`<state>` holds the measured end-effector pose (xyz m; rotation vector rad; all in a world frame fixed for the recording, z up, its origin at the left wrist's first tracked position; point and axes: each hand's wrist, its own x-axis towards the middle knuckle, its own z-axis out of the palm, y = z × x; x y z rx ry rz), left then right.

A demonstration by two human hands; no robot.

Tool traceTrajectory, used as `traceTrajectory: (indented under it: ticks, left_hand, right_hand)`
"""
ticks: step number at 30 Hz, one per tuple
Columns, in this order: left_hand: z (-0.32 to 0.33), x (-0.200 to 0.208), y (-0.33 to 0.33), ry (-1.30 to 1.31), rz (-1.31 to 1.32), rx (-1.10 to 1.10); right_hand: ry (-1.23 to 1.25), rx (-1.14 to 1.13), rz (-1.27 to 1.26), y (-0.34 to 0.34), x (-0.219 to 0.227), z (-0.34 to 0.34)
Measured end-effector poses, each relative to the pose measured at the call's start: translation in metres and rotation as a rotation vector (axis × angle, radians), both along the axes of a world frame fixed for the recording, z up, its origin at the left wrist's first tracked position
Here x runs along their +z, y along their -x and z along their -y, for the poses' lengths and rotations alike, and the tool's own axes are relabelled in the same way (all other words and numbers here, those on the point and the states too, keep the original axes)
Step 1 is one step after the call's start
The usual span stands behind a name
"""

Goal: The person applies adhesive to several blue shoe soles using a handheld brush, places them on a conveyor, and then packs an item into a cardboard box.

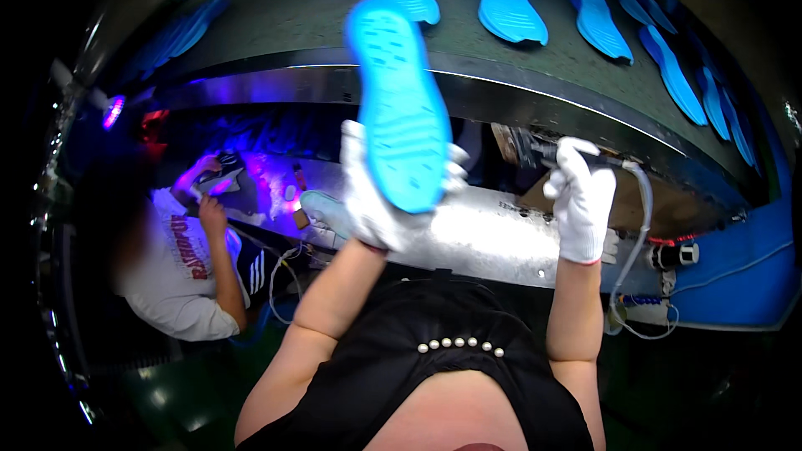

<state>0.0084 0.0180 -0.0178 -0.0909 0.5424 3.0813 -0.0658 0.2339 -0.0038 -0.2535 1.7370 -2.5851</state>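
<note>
Blue is filling the middle of my view: a shoe sole (401,108), standing tilted in front of the conveyor's metal edge, its far end overlapping another sole on the belt. White-gloved, my left hand (364,196) is gripping its near end from beneath, the fingers clamping its sides. Rows of small dark marks are patterning the sole's far half; I cannot make out any letters in them. My right hand (582,205), gloved too, is hovering over the right of the metal worktop (493,230), fingers curling; I cannot tell whether they are closing on the dark tool (528,150) beside them. A pale hose (647,209) is looping down just right of that hand. Small dark characters are showing on the worktop, too small for me to read. More blue soles (511,8) are lying on the dark green belt (292,21). At left, a co-worker (184,284) is handling a dark grey piece (238,192) in both hands, wearing a white shirt bearing red lettering.
</note>
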Motion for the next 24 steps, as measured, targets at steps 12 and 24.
traceTrajectory:
  ticks: [12,24]
  left_hand:
    - [-0.031,-0.027,-0.012,0.055,-0.058,0.004]
    - [-0.048,-0.012,-0.027,0.191,0.164,-0.057]
  right_hand:
    - [-0.685,0.075,-0.777,-0.066,0.018,0.024]
    - [-0.676,0.023,-0.921,-0.055,0.019,0.035]
